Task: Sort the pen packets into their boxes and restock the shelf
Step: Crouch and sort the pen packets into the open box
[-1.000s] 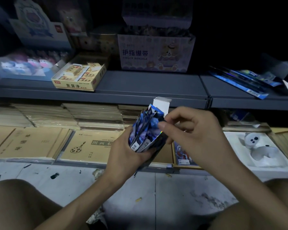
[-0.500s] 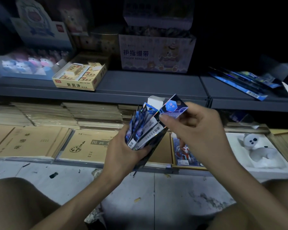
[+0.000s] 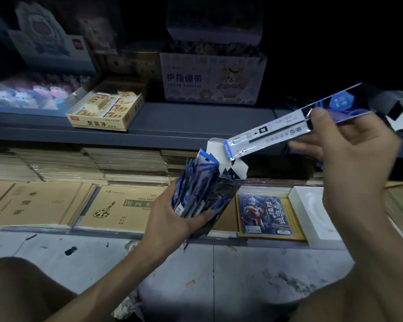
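My left hand (image 3: 172, 219) grips an open dark blue pen box (image 3: 221, 191) stuffed with several blue pen packets (image 3: 196, 182), its white flap (image 3: 233, 168) standing up. My right hand (image 3: 349, 145) pinches one long shiny pen packet (image 3: 289, 126) near its blue top end, held up and to the right, fully out of the box and slanting down-left toward the flap. The grey shelf (image 3: 196, 126) lies behind both hands.
On the grey shelf sit a yellow eraser box (image 3: 105, 110), a finger bandage box (image 3: 209, 80) and a display of small figures (image 3: 33, 94). Below lie stacked tan notebooks (image 3: 116, 205), a blue card pack (image 3: 263, 212) and a white tray (image 3: 312, 212). My knees frame the tiled floor (image 3: 219, 275).
My right hand pulled one packet up out of the box and carried it away to the upper right. The left hand kept holding the box in place.
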Action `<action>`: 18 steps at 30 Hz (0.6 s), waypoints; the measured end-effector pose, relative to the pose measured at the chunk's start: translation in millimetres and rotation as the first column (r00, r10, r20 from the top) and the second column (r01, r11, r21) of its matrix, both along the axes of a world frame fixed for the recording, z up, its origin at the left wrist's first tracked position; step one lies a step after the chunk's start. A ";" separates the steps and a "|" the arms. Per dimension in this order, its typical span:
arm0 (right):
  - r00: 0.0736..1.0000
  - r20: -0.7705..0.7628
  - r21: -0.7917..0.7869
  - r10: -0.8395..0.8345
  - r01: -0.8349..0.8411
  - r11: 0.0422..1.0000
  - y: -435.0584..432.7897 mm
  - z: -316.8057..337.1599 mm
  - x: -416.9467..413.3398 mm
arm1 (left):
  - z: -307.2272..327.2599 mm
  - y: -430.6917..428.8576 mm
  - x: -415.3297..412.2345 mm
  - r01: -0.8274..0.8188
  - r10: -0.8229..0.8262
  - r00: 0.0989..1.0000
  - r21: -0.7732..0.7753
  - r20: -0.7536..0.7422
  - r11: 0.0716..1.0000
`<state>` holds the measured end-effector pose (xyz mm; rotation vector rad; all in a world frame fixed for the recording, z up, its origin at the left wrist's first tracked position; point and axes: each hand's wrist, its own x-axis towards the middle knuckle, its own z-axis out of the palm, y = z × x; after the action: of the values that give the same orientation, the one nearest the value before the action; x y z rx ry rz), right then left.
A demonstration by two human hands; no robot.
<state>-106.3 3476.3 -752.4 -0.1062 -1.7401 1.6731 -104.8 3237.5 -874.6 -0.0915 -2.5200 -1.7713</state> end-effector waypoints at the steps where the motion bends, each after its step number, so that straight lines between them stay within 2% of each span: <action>1: 1.000 0.009 0.010 0.000 0.000 1.000 -0.9 -0.9 -0.1 | 1.0 1.2 1.0 0.005 -0.005 1.000 0.013 -0.003 1.000; 9: 0.997 0.068 -0.010 0.035 -0.034 0.999 -2.3 -5.1 1.6 | 3.2 5.0 0.2 -0.033 0.034 0.999 0.039 -0.023 0.999; 18: 0.998 0.060 0.108 0.017 -0.024 0.994 -8.3 -7.7 3.9 | 3.7 2.5 -1.4 -0.023 0.023 1.000 0.017 -0.008 1.000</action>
<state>-102.3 3468.0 -760.2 -0.0882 -1.8786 1.6003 -106.2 3240.1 -870.9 -0.0686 -2.4893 -1.7800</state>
